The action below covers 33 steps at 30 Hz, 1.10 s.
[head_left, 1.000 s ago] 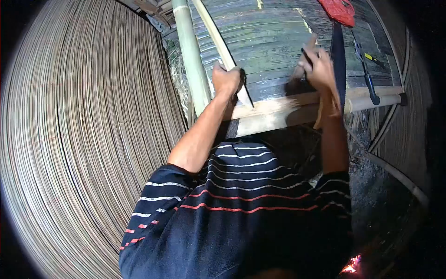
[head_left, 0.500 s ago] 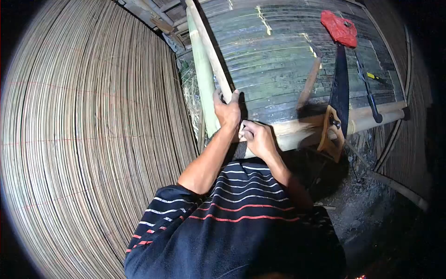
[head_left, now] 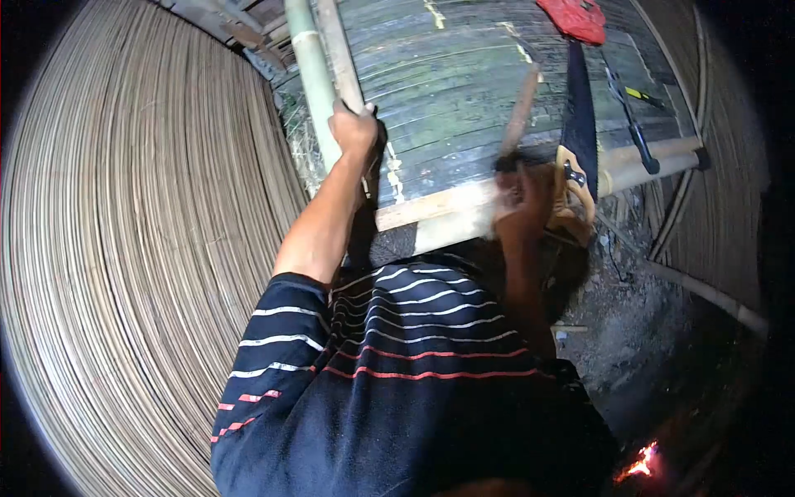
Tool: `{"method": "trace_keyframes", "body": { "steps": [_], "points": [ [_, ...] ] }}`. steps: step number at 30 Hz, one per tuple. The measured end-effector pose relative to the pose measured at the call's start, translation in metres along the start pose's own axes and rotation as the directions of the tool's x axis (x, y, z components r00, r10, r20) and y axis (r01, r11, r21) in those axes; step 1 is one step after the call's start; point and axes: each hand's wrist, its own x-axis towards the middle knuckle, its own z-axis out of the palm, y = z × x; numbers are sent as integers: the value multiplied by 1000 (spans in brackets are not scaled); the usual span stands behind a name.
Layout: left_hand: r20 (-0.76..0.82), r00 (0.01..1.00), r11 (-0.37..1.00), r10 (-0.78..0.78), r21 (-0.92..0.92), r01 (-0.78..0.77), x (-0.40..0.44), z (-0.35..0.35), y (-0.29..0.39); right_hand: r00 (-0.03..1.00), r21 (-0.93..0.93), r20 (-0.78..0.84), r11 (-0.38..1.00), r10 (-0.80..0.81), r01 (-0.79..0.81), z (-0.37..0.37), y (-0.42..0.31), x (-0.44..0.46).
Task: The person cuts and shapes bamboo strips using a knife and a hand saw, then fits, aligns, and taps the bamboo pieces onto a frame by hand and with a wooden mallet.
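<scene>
My left hand [head_left: 354, 132] is closed round the lower end of a long bamboo strip [head_left: 338, 50] that lies along the left side of the bamboo-slat table [head_left: 447, 108]. Beside it runs a thick green bamboo pole [head_left: 311, 70]. My right hand [head_left: 523, 199] is blurred and partly in shadow above the front edge, by the lower end of a wooden-handled tool [head_left: 522, 108]; whether it holds anything is unclear. Just right of that hand is a handsaw [head_left: 580, 112] with a wooden handle.
A red plastic bag [head_left: 577, 18] covers the saw's far end. Further right lie a dark long tool [head_left: 633, 124] and a yellow-and-black item [head_left: 644, 98]. A wall of thin slats [head_left: 141, 232] stands at left. A small fire [head_left: 639, 464] glows at lower right.
My right hand has left the spot beside my left hand and moved right along the table's edge. My left hand still grips the strip, now farther from my body.
</scene>
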Motion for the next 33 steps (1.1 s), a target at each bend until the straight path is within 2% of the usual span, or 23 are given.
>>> {"method": "trace_keyframes", "body": {
  "steps": [1,4,5,7,8,10,11,13,15,17,18,19,20,22,24,25,26,28,29,30,31,32,33],
  "points": [
    [34,999,1000,3,28,-4,0,3,-2,972,-329,-86,927,-217,178,-29,2,16],
    [70,993,971,97,214,-110,-5,10,-12,959,-442,-133,881,-250,169,-64,27,31],
    [60,992,973,112,197,-121,-11,6,-10,960,-451,-135,878,-247,162,-66,43,26],
    [58,988,971,147,183,-155,-13,0,-9,984,-388,-177,920,-17,-54,-63,64,15],
    [61,987,971,147,180,-156,-13,1,-12,984,-393,-178,918,-17,-55,-65,68,15],
    [5,976,970,220,106,-219,-17,-2,-15,994,-432,-44,899,-103,74,-70,72,16],
    [-81,959,962,272,34,-270,-26,-8,-13,993,-435,-44,897,-105,76,-70,73,18],
    [-95,948,950,303,-46,-308,-35,-23,-18,971,-357,5,907,-238,225,-71,76,22],
    [-130,946,924,298,-209,-320,-48,-46,-22,979,-369,1,910,-202,188,-67,85,17],
    [-276,891,915,361,-83,-396,-68,-80,-31,983,-369,0,914,-183,170,-67,78,15],
    [-343,865,916,367,-28,-399,-71,-95,-48,995,-424,17,900,-100,98,-74,67,9],
    [-375,884,948,278,-44,-316,-78,-109,-67,999,-478,37,878,-15,31,-79,55,1],
    [-408,893,970,188,-64,-234,-85,-124,-85,998,-459,60,886,-35,59,-79,47,-6],
    [-491,870,988,45,-104,-110,-104,-146,-120,992,-316,-34,940,125,-129,-75,31,-16],
    [-514,855,991,-69,-136,-2,-128,-163,-147,988,-185,-30,971,150,-153,-68,7,-11],
    [-526,847,991,-82,-130,15,-138,-165,-164,980,-68,-46,978,194,-196,-68,-2,-6],
    [-548,834,995,-71,-95,23,-150,-166,-178,982,-63,-30,980,187,-189,-65,-5,4],
    [-572,817,997,-68,-63,39,-169,-165,-187,998,-209,-17,976,-56,51,-47,-4,37],
    [-540,830,991,-137,-84,109,-179,-164,-175,998,-201,-9,978,-68,64,-32,-2,52],
    [-508,836,978,-208,-103,181,-188,-162,-168,975,-86,-94,977,-203,195,-16,1,66],
    [-499,849,984,-176,-103,143,-194,-155,-171,927,23,-193,943,-322,332,0,-1,78],
    [-498,852,985,-162,-129,112,-201,-152,-161,923,40,-188,936,-336,349,9,-8,90],
    [-479,864,987,-154,-114,112,-208,-149,-150,959,-16,-91,963,-270,270,15,-17,102]
  ]
}}
